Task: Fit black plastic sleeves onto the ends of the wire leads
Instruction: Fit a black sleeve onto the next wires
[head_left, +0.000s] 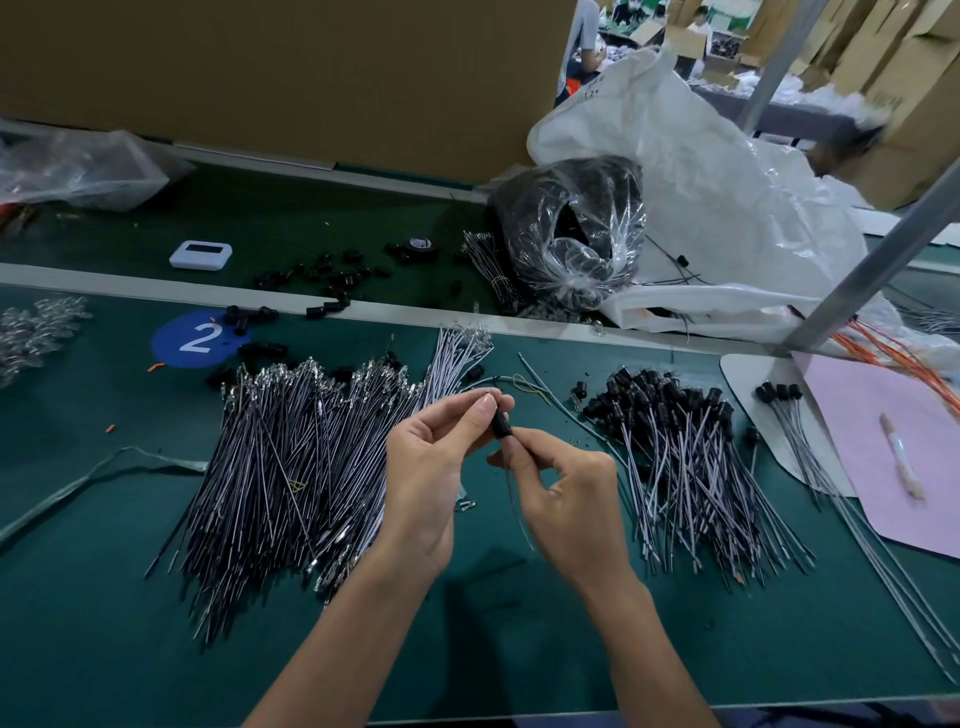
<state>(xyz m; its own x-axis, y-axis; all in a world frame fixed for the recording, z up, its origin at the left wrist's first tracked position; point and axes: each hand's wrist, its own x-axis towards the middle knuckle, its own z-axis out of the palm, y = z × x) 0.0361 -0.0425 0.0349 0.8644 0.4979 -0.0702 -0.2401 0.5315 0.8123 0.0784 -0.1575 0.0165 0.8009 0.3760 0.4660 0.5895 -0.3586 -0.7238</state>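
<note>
A small black plastic sleeve (502, 426) is pinched between the thumb and fingers of my left hand (434, 467), above the green table. My right hand (563, 493) pinches a thin wire lead (514, 512) just below the sleeve, and the lead hangs down between the hands. A large heap of bare wire leads (291, 462) with metal ends lies to the left. To the right lies a pile of leads with sleeves fitted (685, 452). Loose black sleeves (322, 275) are scattered at the back.
The green table (104, 597) carries a blue round "2" sticker (197, 340), a clear bag of black parts (576, 234), a large white bag (727, 197), a white device (201, 254), a tape roll (420, 245), a pink sheet (893, 457) and a slanted metal post (878, 260).
</note>
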